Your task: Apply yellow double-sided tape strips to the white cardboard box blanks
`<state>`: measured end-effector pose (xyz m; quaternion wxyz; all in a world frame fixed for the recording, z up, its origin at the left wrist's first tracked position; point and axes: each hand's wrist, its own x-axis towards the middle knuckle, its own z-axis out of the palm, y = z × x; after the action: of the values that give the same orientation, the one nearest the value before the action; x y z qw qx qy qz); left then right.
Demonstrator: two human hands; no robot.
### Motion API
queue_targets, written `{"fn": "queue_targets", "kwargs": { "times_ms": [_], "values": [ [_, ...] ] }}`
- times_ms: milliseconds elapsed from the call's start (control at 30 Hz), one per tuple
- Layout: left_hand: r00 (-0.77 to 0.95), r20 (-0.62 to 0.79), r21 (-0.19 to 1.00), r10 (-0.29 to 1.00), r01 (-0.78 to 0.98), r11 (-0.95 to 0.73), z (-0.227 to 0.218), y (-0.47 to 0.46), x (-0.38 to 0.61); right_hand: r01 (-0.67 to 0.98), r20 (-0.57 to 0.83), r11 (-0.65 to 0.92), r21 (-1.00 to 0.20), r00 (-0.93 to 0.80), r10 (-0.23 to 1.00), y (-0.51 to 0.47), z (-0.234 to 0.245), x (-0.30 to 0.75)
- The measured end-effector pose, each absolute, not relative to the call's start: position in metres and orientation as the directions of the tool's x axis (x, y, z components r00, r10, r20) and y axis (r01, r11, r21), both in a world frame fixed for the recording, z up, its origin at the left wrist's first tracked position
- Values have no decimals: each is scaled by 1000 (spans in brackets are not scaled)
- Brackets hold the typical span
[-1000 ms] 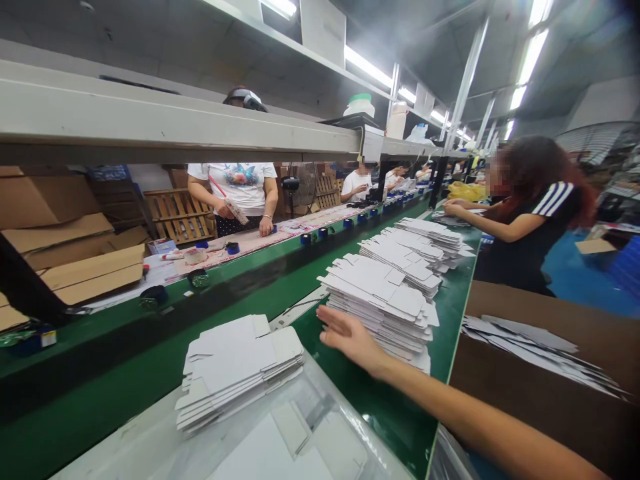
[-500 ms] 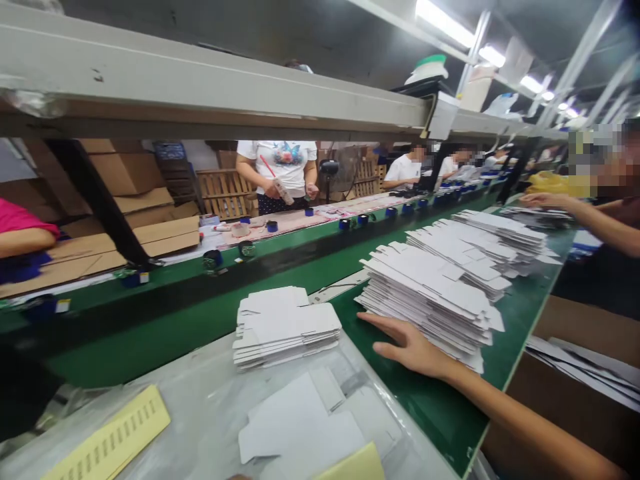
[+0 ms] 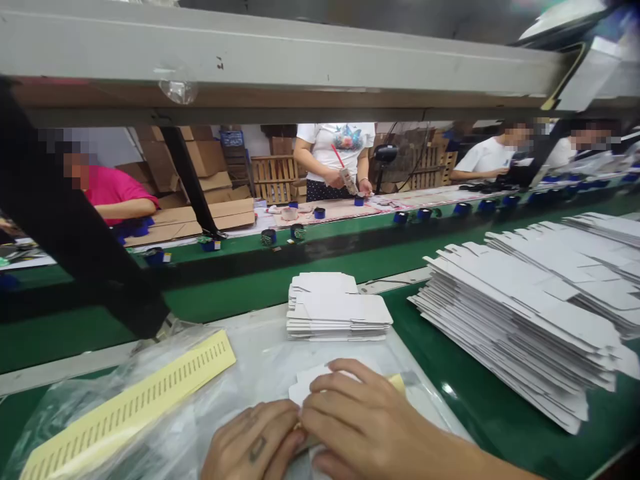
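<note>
My left hand (image 3: 255, 440) and my right hand (image 3: 360, 413) meet low in the middle of the view, fingers bent and fingertips touching. Whatever is pinched between them is hidden. Beneath them lies a flat white carton blank (image 3: 303, 380), mostly covered. A yellow strip (image 3: 397, 384) peeks out behind my right hand. Just beyond my hands is a small stack of folded white cartons (image 3: 340, 310). To the left, a yellow label sheet (image 3: 135, 403) with rows of small dark marks rests on clear plastic (image 3: 250, 363).
Large stacks of flat white cartons (image 3: 510, 320) stand on the green surface at right. A green conveyor belt (image 3: 240, 283) carries blue parts (image 3: 400, 218). Co-workers (image 3: 335, 160) are across it. A grey overhead beam (image 3: 300, 60) and a black post (image 3: 90, 233) frame the workspace.
The view has swung left. My right hand has left the large carton stack and come to my left hand over the carton blank. My left hand has come into view.
</note>
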<state>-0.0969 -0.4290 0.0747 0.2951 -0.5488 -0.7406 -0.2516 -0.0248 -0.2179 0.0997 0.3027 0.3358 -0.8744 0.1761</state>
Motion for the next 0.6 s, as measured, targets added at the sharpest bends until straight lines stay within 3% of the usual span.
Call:
{"fn": "queue_targets", "kwargs": {
  "times_ms": [67,233,467,600],
  "values": [
    [-258,718,74,647,952,298,72,-429,-95,-686,623,720,-106,-610,-490,-229,89,-35],
    [-281,704,98,653,948,302,60,-430,-97,-672,641,672,-311,-671,-373,-222,71,-47],
    [-349,591,76,727,921,381,75,-410,-101,-695,734,643,-322,-612,-294,-207,71,-48],
    [-331,594,96,733,934,344,76,-400,-105,-676,744,665,-318,-613,-267,-201,73,-49]
  ]
}}
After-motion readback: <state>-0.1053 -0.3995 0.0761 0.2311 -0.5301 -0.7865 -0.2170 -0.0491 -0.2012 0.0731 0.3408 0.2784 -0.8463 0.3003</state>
